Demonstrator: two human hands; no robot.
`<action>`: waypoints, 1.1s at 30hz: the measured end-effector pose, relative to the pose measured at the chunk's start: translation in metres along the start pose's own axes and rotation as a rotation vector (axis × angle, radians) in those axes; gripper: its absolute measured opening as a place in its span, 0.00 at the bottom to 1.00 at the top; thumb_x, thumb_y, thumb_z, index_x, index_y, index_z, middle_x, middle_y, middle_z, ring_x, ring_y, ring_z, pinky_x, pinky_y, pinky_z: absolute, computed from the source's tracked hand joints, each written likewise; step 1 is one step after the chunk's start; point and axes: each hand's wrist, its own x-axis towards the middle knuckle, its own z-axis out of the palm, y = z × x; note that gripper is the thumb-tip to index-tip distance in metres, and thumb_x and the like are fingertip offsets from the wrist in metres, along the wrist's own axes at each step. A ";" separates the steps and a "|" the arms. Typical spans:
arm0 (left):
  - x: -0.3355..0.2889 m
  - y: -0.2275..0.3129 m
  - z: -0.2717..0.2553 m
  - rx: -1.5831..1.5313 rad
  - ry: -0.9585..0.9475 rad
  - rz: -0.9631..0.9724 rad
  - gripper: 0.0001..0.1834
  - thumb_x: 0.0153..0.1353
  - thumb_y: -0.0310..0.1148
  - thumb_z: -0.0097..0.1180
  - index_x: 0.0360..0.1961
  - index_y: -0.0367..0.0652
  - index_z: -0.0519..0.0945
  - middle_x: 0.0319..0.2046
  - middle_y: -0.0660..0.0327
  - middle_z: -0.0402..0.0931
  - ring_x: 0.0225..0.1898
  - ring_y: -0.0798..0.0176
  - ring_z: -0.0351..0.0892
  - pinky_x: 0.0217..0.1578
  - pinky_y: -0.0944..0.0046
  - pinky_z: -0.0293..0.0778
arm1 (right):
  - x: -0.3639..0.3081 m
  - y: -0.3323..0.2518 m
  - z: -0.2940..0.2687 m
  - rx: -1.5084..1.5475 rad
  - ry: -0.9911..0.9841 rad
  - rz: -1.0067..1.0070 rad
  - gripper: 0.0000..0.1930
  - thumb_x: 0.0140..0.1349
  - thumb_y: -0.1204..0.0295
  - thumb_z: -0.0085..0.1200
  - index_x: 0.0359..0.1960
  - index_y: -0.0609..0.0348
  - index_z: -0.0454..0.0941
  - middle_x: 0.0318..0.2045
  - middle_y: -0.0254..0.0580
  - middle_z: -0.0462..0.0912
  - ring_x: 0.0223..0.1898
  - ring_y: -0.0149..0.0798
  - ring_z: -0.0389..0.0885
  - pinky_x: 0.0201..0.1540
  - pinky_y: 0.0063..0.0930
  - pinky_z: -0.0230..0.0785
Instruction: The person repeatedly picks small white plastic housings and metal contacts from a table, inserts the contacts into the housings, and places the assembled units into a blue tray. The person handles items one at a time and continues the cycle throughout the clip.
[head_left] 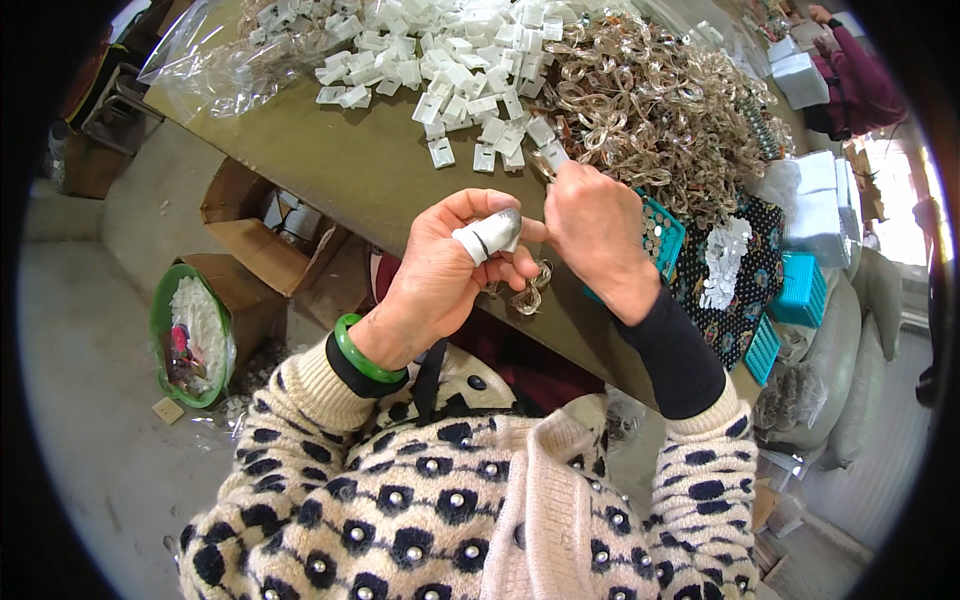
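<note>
L hand [432,268], head view, is curled in narrow, thumb & fingers drawn together, w/ a small clear coiled cord bundle [532,296] at the finger ends; looks pinched there, tho the fingers hide the exact contact. A white wrap [480,240] w/ grey end covers one digit (thumb or finger, can't tell). R hand [600,225] is bunched almost to a fist, knuckles up; can't tell if it grips anything, since its fingers are turned away.

Key relation: bundle lies just below & to the R of the L hand's fingers, over the near edge of the bench [330,150]. Its long axis seems to slant from lower L to upper R, approx toward the R wrist. L hand is nearer to it; R hand sits higher & to the R. The 2 hands meet, or nearly so, btwn the wrap and the R knuckles.

A white plastic pc [553,153] is right by the top of the R fist, touching or just behind, can't tell. Beyond: heap of white plastic pcs [465,75] straight ahead, heap of coiled cords [650,115] to its R, both on the bench. Teal tray [677,243] w/ small round discs is partly behind the R wrist; dark patterned cloth [757,262] beside it, w/ flat white pcs [724,262] on top. Green basin [168,290] on the floor, far L.
</note>
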 end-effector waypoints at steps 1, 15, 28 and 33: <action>-0.001 0.000 0.001 0.012 -0.002 0.001 0.08 0.68 0.30 0.55 0.46 0.42 0.77 0.40 0.50 0.82 0.31 0.62 0.84 0.29 0.67 0.83 | -0.005 0.001 -0.006 0.082 -0.029 0.047 0.05 0.54 0.74 0.57 0.25 0.62 0.76 0.22 0.51 0.81 0.22 0.50 0.83 0.25 0.39 0.75; 0.010 -0.004 0.007 0.016 -0.064 -0.065 0.10 0.66 0.28 0.55 0.47 0.36 0.78 0.37 0.58 0.79 0.35 0.63 0.83 0.28 0.68 0.79 | -0.036 0.021 -0.046 1.539 0.128 0.521 0.09 0.67 0.73 0.52 0.38 0.69 0.79 0.40 0.46 0.84 0.35 0.33 0.83 0.35 0.25 0.76; 0.014 0.004 0.020 -0.044 -0.175 -0.138 0.20 0.67 0.36 0.58 0.55 0.36 0.75 0.34 0.60 0.79 0.28 0.67 0.78 0.20 0.74 0.65 | -0.084 -0.004 -0.040 1.654 0.065 0.366 0.12 0.63 0.68 0.59 0.31 0.67 0.76 0.44 0.55 0.80 0.37 0.41 0.82 0.38 0.32 0.76; 0.009 0.003 0.026 0.040 -0.193 -0.066 0.15 0.67 0.32 0.57 0.51 0.35 0.78 0.34 0.58 0.80 0.28 0.67 0.80 0.20 0.74 0.66 | -0.088 -0.005 -0.054 1.551 0.038 0.355 0.12 0.64 0.69 0.56 0.42 0.67 0.75 0.46 0.52 0.80 0.42 0.39 0.81 0.47 0.31 0.74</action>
